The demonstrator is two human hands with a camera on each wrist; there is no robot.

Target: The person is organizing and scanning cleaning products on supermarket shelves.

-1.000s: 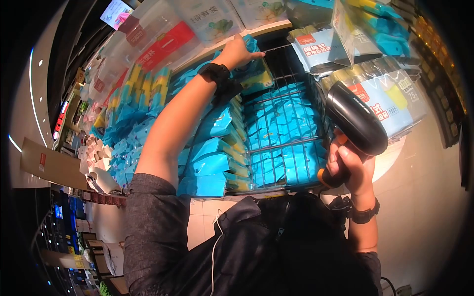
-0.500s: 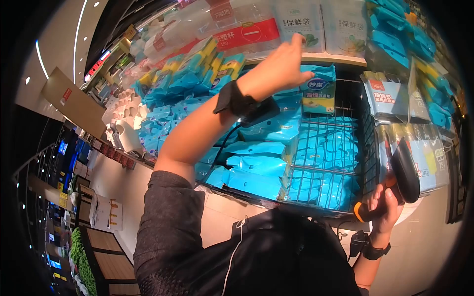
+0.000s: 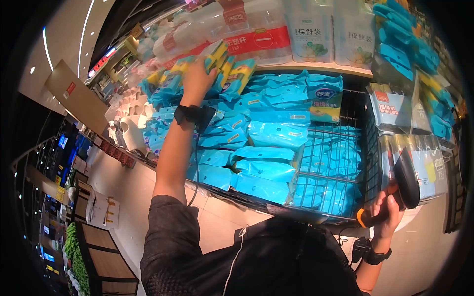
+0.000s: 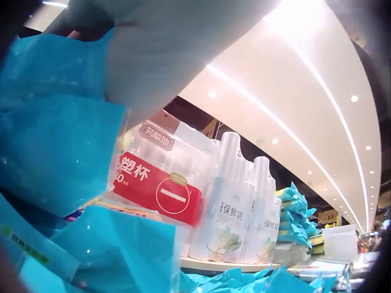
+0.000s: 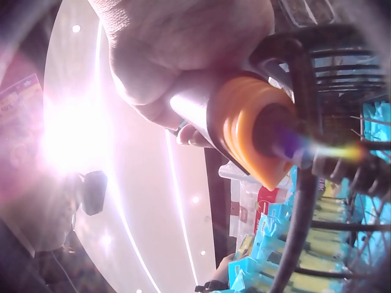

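My left hand [image 3: 198, 83] is among upright blue-and-yellow sponge packs [image 3: 239, 78] at the back left of the display, thumb out to the side. In the left wrist view a blue wrapper [image 4: 55, 146] lies right under that hand; its fingertips are mostly hidden, and I cannot tell whether they grip a pack. My right hand [image 3: 387, 214] grips a black barcode scanner [image 3: 406, 177] by its handle, whose orange end [image 5: 247, 122] shows below the palm in the right wrist view. One sponge pack [image 3: 326, 98] stands face-out at the back of the wire compartment.
Rows of blue packs [image 3: 266, 170] fill the display beside a black wire divider [image 3: 370, 148]. Behind stand a cup pack with a red band [image 3: 261, 42] and food bag packs [image 3: 310, 37]. Garbage bag packs [image 3: 424, 167] are at the right, white slippers [image 3: 131, 133] at the left.
My left hand has moved left, from the face-out pack at the back of the wire compartment to the upright sponge packs. The view has swung left; the right hand keeps holding the scanner.
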